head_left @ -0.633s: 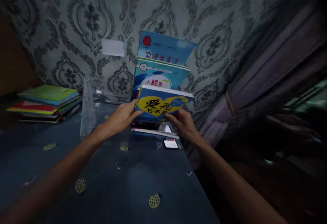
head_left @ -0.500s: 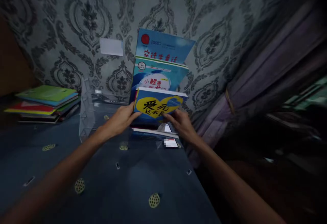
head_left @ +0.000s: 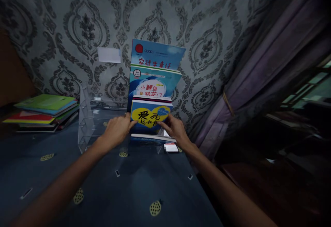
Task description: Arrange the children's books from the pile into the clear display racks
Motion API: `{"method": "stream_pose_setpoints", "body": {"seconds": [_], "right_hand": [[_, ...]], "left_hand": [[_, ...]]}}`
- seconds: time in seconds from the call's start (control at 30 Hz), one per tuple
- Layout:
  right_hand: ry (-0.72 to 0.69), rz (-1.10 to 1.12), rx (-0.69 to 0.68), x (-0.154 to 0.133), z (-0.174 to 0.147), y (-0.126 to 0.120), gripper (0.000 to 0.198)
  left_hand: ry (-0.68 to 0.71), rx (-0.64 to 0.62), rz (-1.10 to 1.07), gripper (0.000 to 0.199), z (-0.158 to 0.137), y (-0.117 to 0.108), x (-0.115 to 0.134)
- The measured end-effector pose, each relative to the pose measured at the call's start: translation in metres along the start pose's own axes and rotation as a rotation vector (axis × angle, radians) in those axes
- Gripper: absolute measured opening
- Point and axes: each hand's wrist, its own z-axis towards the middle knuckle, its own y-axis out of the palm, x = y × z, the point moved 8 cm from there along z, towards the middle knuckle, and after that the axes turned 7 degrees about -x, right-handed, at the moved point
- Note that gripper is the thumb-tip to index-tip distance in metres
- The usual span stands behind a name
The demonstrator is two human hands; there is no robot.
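The table [head_left: 134,189] lay nearest, its dark blue cover spreading from six o'clock. What looked like a phone [head_left: 171,147] shone at five o'clock from the heart book [head_left: 148,116], just under the right hand [head_left: 178,128]; a dip of that wrist could have knocked it.

At six o'clock, a low book [head_left: 152,137] showed its pale edge; lowered too far forward, the heart book could have snagged on it.

The left hand [head_left: 116,129] was closed on the heart book's nine o'clock side and the right hand on its three o'clock side, thumbs forward, the other fingers mostly hidden. The book stood nearly upright between them. More thin edges showed close behind its top; whether these were in the grip too, I could not tell. Had one hand let go ahead of the other, the heart book might have tipped sideways.

The clear rack [head_left: 84,123] stood at nine o'clock, hard to see in dim light, so a bump looked possible. At twelve o'clock, the teal book [head_left: 155,78] rose, then the taller blue book [head_left: 157,52]; a hard backward push could have jostled both towards the wall [head_left: 155,9]. Well apart, at nine o'clock, the uneven stack of books [head_left: 49,104] seemed out of harm's way.
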Motion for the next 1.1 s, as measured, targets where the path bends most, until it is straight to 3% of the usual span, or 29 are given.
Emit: {"method": "stream_pose_setpoints", "body": {"seconds": [0.17,0.3,0.67,0.87,1.1], "right_hand": [[0.042,0.128,0.111,-0.001,-0.006,-0.009,0.038],[0.037,0.19,0.168,-0.005,-0.006,-0.014,0.05],[-0.057,0.266,0.165,-0.009,-0.006,-0.016,0.037],[-0.067,0.227,0.144,-0.004,-0.006,-0.01,0.033],[-0.042,0.156,0.097,-0.005,-0.003,-0.007,0.04]], "left_hand": [[-0.037,-0.031,0.037,0.047,-0.001,0.0,0.003],[-0.045,0.01,0.052,0.049,-0.002,0.0,0.004],[-0.083,0.018,-0.04,0.047,0.007,0.004,0.005],[-0.037,0.022,-0.112,0.041,0.008,0.005,0.003],[-0.063,0.062,-0.105,0.053,0.009,0.001,-0.003]]}}
